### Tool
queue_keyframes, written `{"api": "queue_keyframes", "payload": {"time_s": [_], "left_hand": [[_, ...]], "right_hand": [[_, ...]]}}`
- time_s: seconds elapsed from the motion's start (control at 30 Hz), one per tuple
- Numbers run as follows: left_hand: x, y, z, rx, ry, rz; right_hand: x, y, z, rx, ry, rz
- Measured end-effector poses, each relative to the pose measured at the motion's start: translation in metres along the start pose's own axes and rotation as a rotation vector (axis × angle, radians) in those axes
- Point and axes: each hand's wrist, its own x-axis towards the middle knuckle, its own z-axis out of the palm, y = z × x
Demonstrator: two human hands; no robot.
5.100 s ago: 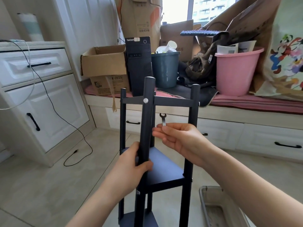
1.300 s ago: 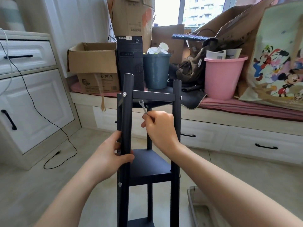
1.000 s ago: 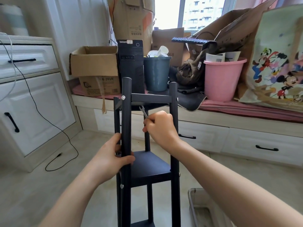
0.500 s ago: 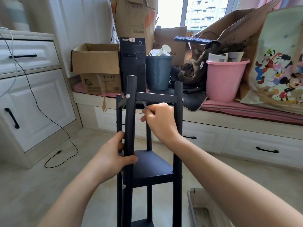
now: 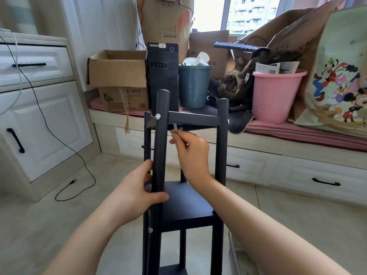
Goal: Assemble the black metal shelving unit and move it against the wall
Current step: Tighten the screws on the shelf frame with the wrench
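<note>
The black metal shelving unit (image 5: 221,147) stands upright on the floor right in front of me, with a top shelf, a middle shelf (image 5: 186,203) and a lower one at the bottom edge. My left hand (image 5: 137,191) grips the near left post (image 5: 160,147) at mid height. My right hand (image 5: 190,153) pinches a small silver wrench (image 5: 175,128), whose head sits under the front left corner of the top shelf. A silver bolt head (image 5: 158,116) shows on the post at that corner.
A window bench (image 5: 278,143) behind the unit carries cardboard boxes, a computer tower (image 5: 162,76), a grey bin, a pink bucket (image 5: 276,94) and a cartoon bag. White cabinets (image 5: 39,116) stand left, with a black cable (image 5: 65,143) on the tile floor. A tray edge (image 5: 232,247) lies lower right.
My right hand has raised the wrench up under the top shelf's front left corner and turned it a little there. My left hand keeps its grip on the post.
</note>
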Motion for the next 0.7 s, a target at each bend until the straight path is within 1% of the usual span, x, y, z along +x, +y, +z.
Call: {"api": "queue_keyframes", "payload": {"time_s": [0.13,0.3,0.47,0.57,0.7], "left_hand": [[0.001,-0.002,-0.001,0.012,-0.001,-0.005],[0.003,-0.002,-0.001,0.026,-0.004,-0.006],[0.005,-0.003,0.000,0.042,-0.012,0.011],[0.007,-0.003,0.001,0.048,-0.013,0.020],[0.009,-0.002,0.003,0.057,-0.005,0.026]], "right_hand": [[-0.002,0.005,0.011,-0.009,0.024,0.004],[-0.003,0.005,0.021,0.057,0.085,0.002],[-0.001,0.005,0.026,0.124,0.091,0.005],[0.001,0.005,0.026,0.123,0.097,0.008],[0.001,0.008,0.021,0.112,0.061,0.050]]}}
